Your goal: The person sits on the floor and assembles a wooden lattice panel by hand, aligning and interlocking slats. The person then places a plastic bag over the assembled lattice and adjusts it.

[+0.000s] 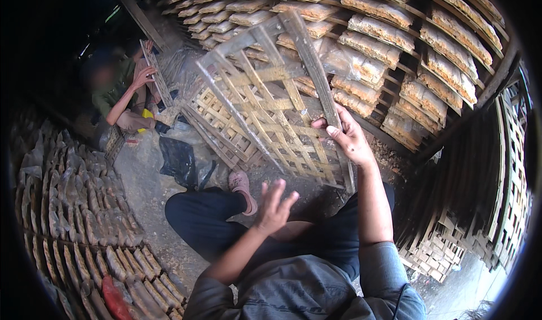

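Note:
In my right hand [348, 136] is a woven bamboo tray [275, 111] with a wooden frame, tilted upright in front of me. The thumb and fingers close round the frame's right side bar. My left hand [275, 210] hovers below the tray's lower edge, apart from it, holding nothing, with its fingers spread and slightly blurred. Behind the held tray, to the left, lean more lattice trays [220, 119] of the same sort on the floor.
Racks of orange-white slabs [378, 52] rise at the far side. Wrapped slabs [84, 207] stand in rows at left. Stacked lattice trays [451, 229] are at right. A co-worker [121, 100] holds a tray at far left. A black plastic bag [179, 161] lies on the floor.

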Demonstrator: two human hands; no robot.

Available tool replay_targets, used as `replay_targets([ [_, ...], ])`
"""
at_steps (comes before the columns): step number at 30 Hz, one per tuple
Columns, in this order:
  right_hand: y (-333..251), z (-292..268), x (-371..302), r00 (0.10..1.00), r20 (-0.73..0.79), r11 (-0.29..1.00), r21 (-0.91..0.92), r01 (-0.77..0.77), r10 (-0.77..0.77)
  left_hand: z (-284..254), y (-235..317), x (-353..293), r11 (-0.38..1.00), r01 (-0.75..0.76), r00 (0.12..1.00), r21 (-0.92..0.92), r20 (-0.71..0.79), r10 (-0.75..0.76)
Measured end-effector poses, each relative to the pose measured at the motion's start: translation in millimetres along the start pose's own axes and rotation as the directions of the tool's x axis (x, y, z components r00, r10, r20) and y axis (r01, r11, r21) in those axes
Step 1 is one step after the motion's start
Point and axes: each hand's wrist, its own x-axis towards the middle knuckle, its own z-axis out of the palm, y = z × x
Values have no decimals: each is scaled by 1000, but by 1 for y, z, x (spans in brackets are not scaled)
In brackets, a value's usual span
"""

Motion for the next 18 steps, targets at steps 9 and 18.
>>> replay_targets([
  [9,57,-58,-11,943,238,971,-8,-239,234,-80,-141,55,555,405,551,-727,-290,-783],
  [18,94,-85,-13,966,104,964,-153,-219,236,-83,-144,57,379,275,544,-884,-182,-819],
])
